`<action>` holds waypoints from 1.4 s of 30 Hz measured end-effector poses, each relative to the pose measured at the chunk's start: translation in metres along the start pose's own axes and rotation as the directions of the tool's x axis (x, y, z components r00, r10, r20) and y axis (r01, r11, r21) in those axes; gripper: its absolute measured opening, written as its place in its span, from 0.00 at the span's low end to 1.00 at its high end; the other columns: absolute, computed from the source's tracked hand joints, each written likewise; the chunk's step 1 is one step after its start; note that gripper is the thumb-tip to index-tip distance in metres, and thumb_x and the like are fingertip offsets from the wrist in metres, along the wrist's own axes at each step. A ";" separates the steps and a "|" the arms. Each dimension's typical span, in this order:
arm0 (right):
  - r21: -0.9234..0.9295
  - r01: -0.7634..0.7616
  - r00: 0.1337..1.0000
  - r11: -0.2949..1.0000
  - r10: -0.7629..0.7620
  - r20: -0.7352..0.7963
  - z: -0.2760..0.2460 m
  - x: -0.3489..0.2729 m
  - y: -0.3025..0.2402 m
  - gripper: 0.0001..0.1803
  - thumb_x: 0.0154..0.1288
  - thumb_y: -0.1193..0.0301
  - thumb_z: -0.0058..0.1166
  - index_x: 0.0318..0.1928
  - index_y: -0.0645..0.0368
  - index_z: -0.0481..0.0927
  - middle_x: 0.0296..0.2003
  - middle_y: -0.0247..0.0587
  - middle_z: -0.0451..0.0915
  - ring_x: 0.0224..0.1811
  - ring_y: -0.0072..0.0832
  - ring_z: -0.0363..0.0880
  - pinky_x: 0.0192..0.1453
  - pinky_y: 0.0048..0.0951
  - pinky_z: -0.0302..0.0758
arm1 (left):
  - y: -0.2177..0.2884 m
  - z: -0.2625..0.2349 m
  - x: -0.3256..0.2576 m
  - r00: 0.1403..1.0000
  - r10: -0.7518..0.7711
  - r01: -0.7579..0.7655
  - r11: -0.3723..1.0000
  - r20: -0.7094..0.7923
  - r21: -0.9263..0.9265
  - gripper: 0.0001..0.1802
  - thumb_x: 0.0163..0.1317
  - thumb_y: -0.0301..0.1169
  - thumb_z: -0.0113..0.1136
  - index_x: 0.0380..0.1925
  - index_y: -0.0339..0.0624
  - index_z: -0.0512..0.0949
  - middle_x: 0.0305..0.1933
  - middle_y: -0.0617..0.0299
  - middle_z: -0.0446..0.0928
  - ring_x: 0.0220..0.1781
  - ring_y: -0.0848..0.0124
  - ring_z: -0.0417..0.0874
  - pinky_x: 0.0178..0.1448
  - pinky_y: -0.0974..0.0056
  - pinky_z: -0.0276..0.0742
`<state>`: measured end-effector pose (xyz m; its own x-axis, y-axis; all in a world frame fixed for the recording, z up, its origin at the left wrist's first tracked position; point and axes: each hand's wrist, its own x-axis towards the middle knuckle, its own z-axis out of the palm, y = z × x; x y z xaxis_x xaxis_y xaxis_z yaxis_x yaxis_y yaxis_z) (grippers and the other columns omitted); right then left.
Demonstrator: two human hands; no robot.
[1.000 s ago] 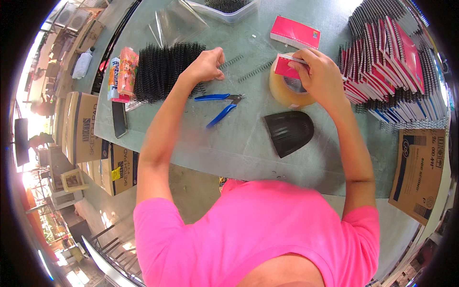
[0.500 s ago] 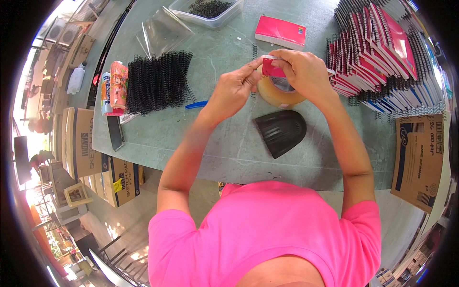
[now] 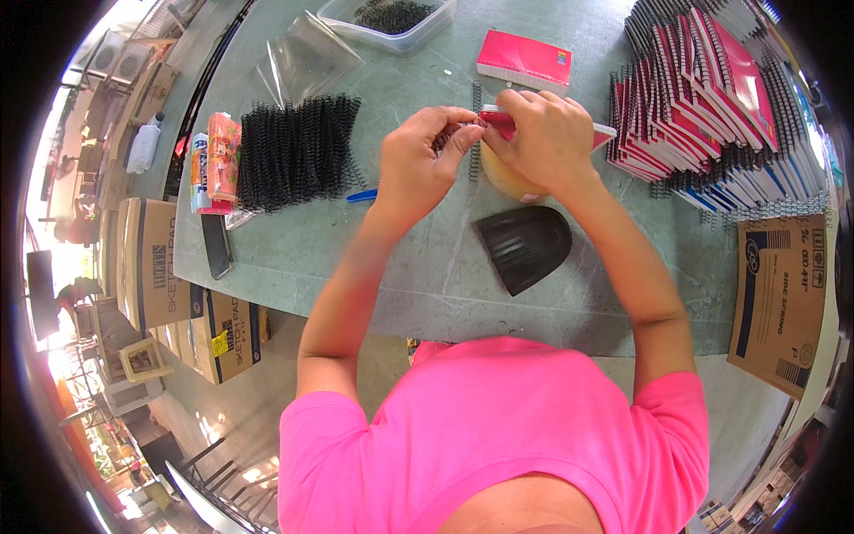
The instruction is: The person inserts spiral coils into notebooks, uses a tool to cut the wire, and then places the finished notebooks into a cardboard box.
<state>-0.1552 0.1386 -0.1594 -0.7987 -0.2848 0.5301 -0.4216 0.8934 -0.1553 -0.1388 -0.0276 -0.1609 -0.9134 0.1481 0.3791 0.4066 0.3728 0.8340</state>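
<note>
My right hand (image 3: 556,138) grips a small red-covered notebook (image 3: 605,134), held nearly edge-on above the table. At the notebook's left end my left hand (image 3: 427,165) is closed, thumb against fingers, on what looks like a dark spiral binding coil (image 3: 445,138); the fingers hide part of it. Beneath the right hand lies a roll of clear tape (image 3: 507,178), partly covered. A loose black coil (image 3: 476,133) lies upright in the picture beside it. Nearer me rests a black, ribbed, rounded piece (image 3: 525,249).
A red pad stack (image 3: 525,59) lies beyond my hands. Bound notebooks (image 3: 703,98) are piled at right. Many black coils (image 3: 298,151), a blue pen (image 3: 362,196), a phone (image 3: 216,246) and plastic sleeves (image 3: 307,58) lie left. A clear tub (image 3: 391,36) of coils stands behind.
My left hand has shifted slightly left and turned, now showing the coil between its fingers. The notebook has tilted, with more of its right end showing past my right hand.
</note>
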 end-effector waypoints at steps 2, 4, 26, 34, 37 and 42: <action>-0.006 0.015 1.000 1.000 -0.015 -0.004 0.000 0.001 0.000 0.15 0.49 0.55 0.60 0.22 0.52 0.76 0.21 0.33 0.78 0.26 0.32 0.79 0.31 0.35 0.73 | -0.001 0.002 0.002 0.999 0.040 -0.040 0.998 -0.003 0.040 0.07 0.58 0.29 0.61 0.35 0.38 0.80 0.30 0.57 0.80 0.27 0.71 0.78 0.32 0.68 0.73; 0.011 0.016 1.000 1.000 -0.016 0.021 -0.001 0.000 0.001 0.14 0.51 0.56 0.59 0.23 0.52 0.76 0.21 0.33 0.79 0.26 0.32 0.79 0.31 0.35 0.73 | 0.000 0.004 0.004 1.000 0.029 -0.028 0.997 -0.003 0.076 0.08 0.57 0.29 0.62 0.35 0.38 0.81 0.30 0.57 0.80 0.27 0.72 0.78 0.32 0.69 0.72; 0.352 0.042 0.979 0.935 -0.109 0.175 -0.018 0.000 0.011 0.10 0.58 0.72 0.51 0.40 0.54 0.79 0.35 0.41 0.81 0.35 0.40 0.80 0.38 0.37 0.75 | 0.002 -0.027 0.023 0.899 -0.222 0.178 0.973 0.377 0.147 0.11 0.62 0.35 0.56 0.33 0.38 0.78 0.20 0.65 0.71 0.23 0.79 0.69 0.31 0.71 0.69; 0.298 0.035 0.958 0.954 -0.117 0.262 -0.022 -0.001 0.011 0.08 0.58 0.72 0.51 0.39 0.55 0.79 0.37 0.38 0.81 0.36 0.40 0.80 0.39 0.36 0.75 | 0.000 -0.008 0.018 0.985 0.138 -0.152 0.978 0.101 0.142 0.11 0.62 0.36 0.55 0.36 0.38 0.78 0.23 0.62 0.73 0.23 0.76 0.70 0.30 0.69 0.69; 0.241 -0.014 0.943 0.970 -0.067 0.327 -0.024 0.000 0.013 0.08 0.59 0.70 0.52 0.39 0.55 0.78 0.36 0.37 0.80 0.37 0.39 0.80 0.38 0.35 0.75 | -0.001 -0.023 0.020 0.961 0.000 -0.041 0.989 0.277 0.140 0.11 0.60 0.33 0.58 0.39 0.39 0.77 0.25 0.60 0.75 0.26 0.73 0.73 0.32 0.67 0.71; 0.390 0.026 0.995 0.920 -0.061 0.078 -0.016 0.000 0.007 0.07 0.58 0.68 0.51 0.36 0.55 0.76 0.34 0.39 0.80 0.32 0.39 0.80 0.34 0.37 0.74 | 0.002 -0.019 0.022 0.950 0.258 -0.294 0.927 0.177 0.231 0.12 0.58 0.33 0.60 0.40 0.38 0.77 0.29 0.58 0.77 0.28 0.69 0.75 0.36 0.66 0.72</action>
<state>-0.1512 0.1506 -0.1473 -0.8027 -0.3652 0.4715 -0.5761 0.6793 -0.4546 -0.1579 -0.0415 -0.1435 -0.7661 0.3989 0.5040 0.6420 0.5134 0.5695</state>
